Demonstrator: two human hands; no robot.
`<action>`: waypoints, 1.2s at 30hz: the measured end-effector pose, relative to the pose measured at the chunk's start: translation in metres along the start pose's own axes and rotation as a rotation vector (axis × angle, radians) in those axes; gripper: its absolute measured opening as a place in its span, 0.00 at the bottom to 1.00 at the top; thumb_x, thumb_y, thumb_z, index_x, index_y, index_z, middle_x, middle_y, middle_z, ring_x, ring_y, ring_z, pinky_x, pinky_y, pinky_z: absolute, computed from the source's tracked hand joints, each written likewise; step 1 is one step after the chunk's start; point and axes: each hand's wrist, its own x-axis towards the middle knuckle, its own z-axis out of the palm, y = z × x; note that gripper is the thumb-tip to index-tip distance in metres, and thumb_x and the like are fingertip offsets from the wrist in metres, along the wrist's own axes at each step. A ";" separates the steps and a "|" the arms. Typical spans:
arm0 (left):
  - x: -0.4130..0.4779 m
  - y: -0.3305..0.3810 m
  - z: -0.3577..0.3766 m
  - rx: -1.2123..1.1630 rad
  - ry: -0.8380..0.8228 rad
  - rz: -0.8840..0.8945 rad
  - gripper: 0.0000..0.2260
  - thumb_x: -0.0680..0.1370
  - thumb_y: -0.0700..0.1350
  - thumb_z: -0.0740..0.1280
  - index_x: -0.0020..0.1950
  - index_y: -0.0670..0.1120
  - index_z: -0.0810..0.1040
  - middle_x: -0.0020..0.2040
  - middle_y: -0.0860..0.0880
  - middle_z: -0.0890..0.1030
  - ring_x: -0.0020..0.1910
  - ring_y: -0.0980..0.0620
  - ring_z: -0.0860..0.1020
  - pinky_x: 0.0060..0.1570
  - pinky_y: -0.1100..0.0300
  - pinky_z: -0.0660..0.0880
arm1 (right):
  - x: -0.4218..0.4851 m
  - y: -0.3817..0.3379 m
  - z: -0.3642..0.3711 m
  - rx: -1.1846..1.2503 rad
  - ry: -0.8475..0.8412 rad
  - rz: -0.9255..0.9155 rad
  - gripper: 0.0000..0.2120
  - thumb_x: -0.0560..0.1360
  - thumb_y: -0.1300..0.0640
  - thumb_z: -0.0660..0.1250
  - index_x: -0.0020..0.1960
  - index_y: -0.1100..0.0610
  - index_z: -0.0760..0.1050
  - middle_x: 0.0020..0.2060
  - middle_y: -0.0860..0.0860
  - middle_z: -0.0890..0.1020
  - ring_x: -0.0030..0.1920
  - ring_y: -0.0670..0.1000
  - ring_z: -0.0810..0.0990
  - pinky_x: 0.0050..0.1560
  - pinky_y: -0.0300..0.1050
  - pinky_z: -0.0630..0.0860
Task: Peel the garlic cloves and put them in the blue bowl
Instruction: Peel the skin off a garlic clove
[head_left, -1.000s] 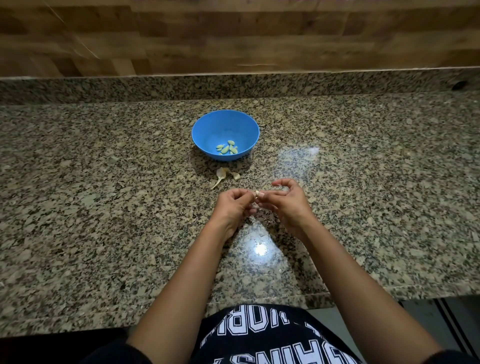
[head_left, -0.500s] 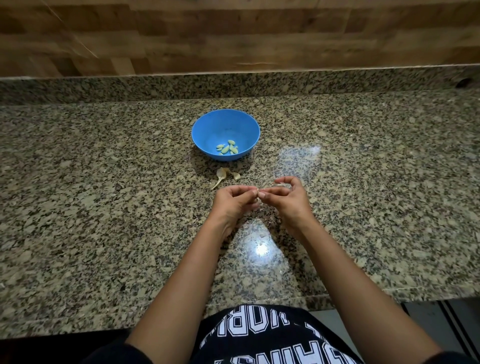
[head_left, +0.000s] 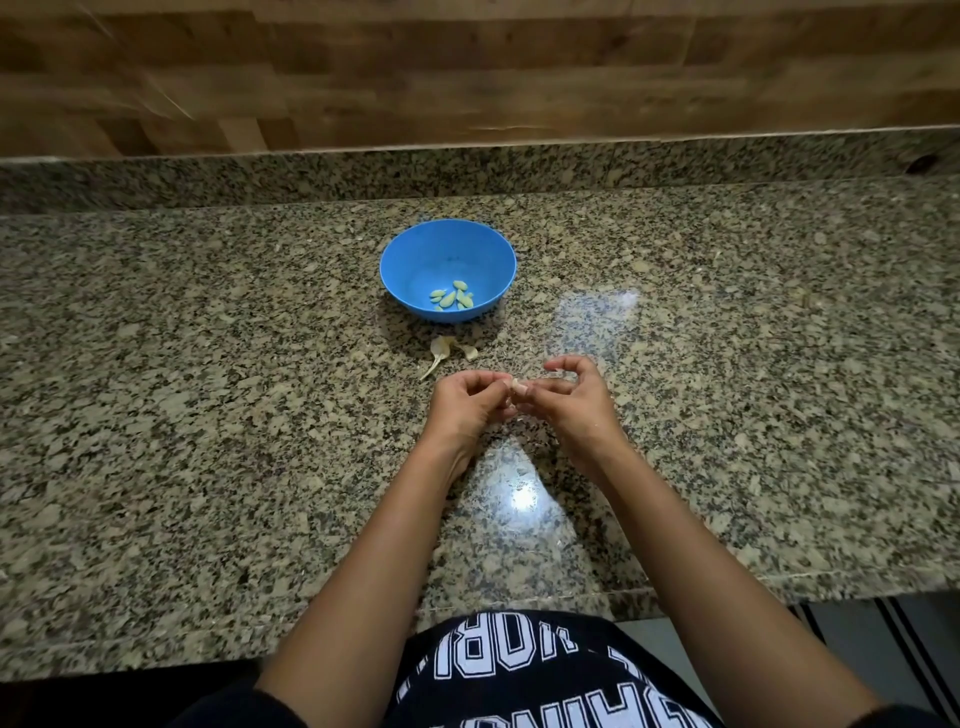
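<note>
On the table, the blue bowl sits at 11 o'clock from your hands, with a few peeled cloves lying inside toward its 6 o'clock side. Just past the bowl's 6 o'clock, loose skins lie on the table, apart from it. Your left hand curls its fingers and pinches a garlic clove at its 3 o'clock. Your right hand meets it there, pinching the same clove, other fingers arched.
</note>
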 end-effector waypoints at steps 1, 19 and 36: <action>0.000 0.000 0.000 0.024 -0.002 0.010 0.02 0.76 0.33 0.66 0.44 0.37 0.77 0.38 0.44 0.80 0.32 0.55 0.79 0.38 0.63 0.79 | 0.000 0.000 0.000 -0.017 0.004 0.002 0.16 0.71 0.72 0.67 0.52 0.58 0.66 0.40 0.56 0.79 0.38 0.50 0.82 0.40 0.40 0.80; 0.007 -0.005 -0.006 0.686 0.101 0.232 0.03 0.78 0.40 0.64 0.51 0.44 0.77 0.45 0.48 0.79 0.37 0.57 0.76 0.30 0.71 0.72 | 0.027 -0.008 -0.007 -0.080 0.127 0.084 0.16 0.72 0.72 0.66 0.52 0.58 0.66 0.45 0.60 0.80 0.42 0.54 0.81 0.42 0.43 0.80; 0.017 -0.015 -0.017 0.987 0.046 0.458 0.11 0.80 0.38 0.61 0.60 0.42 0.78 0.54 0.48 0.75 0.54 0.53 0.73 0.59 0.63 0.71 | 0.034 -0.004 -0.014 -0.674 0.127 -0.135 0.10 0.78 0.64 0.59 0.58 0.59 0.73 0.46 0.52 0.78 0.39 0.50 0.78 0.39 0.41 0.79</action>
